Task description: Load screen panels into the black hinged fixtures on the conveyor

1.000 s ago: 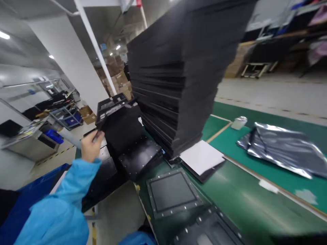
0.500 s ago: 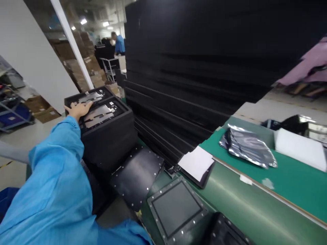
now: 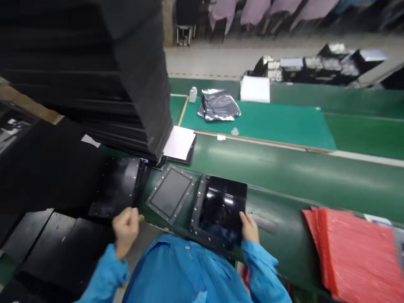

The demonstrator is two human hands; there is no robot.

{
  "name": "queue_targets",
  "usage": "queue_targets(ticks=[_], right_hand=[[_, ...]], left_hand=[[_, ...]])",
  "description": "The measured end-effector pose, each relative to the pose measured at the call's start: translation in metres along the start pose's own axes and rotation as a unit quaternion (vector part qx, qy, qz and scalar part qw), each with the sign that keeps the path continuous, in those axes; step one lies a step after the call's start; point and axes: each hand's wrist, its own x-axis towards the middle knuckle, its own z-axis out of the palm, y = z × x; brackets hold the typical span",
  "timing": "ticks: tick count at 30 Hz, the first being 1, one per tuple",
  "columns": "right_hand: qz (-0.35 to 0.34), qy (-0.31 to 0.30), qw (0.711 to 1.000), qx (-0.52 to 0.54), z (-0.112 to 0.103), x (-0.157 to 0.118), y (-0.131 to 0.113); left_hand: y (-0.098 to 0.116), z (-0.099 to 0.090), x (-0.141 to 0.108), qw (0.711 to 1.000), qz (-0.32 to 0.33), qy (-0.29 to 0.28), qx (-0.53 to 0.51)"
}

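My right hand [image 3: 250, 227] grips the right edge of a glossy black screen panel [image 3: 221, 208], thumb on top. The panel is over a dark frame with light dots along its border [image 3: 196, 214]; I cannot tell whether they touch. My left hand [image 3: 126, 229] is closed in a fist, raised at the near edge of the bench, with nothing showing in it. Between the hands lies a grey-framed flat plate [image 3: 172, 192] with dots round its rim. Left of it rests a dark plate [image 3: 116, 185] with similar dots, near my left hand.
A tall stack of black foam trays [image 3: 135, 75] rises at the left. White paper [image 3: 179, 143] lies by its foot. A silvery bag [image 3: 219, 105], a white bottle [image 3: 193, 94] and a white block [image 3: 255, 88] sit farther back. Red bubble bags [image 3: 356, 256] are piled at right.
The view has swung right and down. My left hand has come off the black tray at left and closed. My right hand now shows, holding the screen panel.
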Motion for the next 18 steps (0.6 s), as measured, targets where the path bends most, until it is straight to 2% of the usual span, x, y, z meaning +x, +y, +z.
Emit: queue_targets(ticks=[2, 3, 4, 6, 9, 12, 15, 18], right_hand=[[0.059, -0.010, 0.998, 0.036, 0.001, -0.002, 0.018], [0.078, -0.017, 0.995, 0.051, 0.005, -0.002, 0.023], [0.086, -0.022, 0.994, 0.060, 0.009, -0.002, 0.026], [0.078, -0.027, 0.995, 0.061, 0.017, -0.003, 0.027], [0.051, -0.036, 0.996, 0.057, 0.024, -0.008, 0.023], [0.020, -0.035, 0.999, 0.015, 0.028, -0.016, 0.017], [-0.011, -0.010, 0.991, -0.136, 0.030, -0.021, 0.009], [-0.058, 0.006, 0.951, -0.304, 0.027, -0.027, 0.009]], left_hand=[[0.012, 0.053, -0.046, 0.995, -0.025, -0.094, -0.010], [0.016, 0.072, -0.064, 0.989, -0.040, -0.144, -0.008], [0.019, 0.086, -0.077, 0.980, -0.054, -0.190, 0.000], [0.022, 0.101, -0.091, 0.963, -0.062, -0.261, 0.040], [0.019, 0.107, -0.088, 0.940, -0.050, -0.325, 0.090], [0.010, 0.116, -0.073, 0.917, -0.001, -0.387, 0.093], [-0.004, 0.135, -0.060, 0.884, 0.068, -0.454, 0.087], [-0.017, 0.159, -0.054, 0.854, 0.114, -0.505, 0.058]])
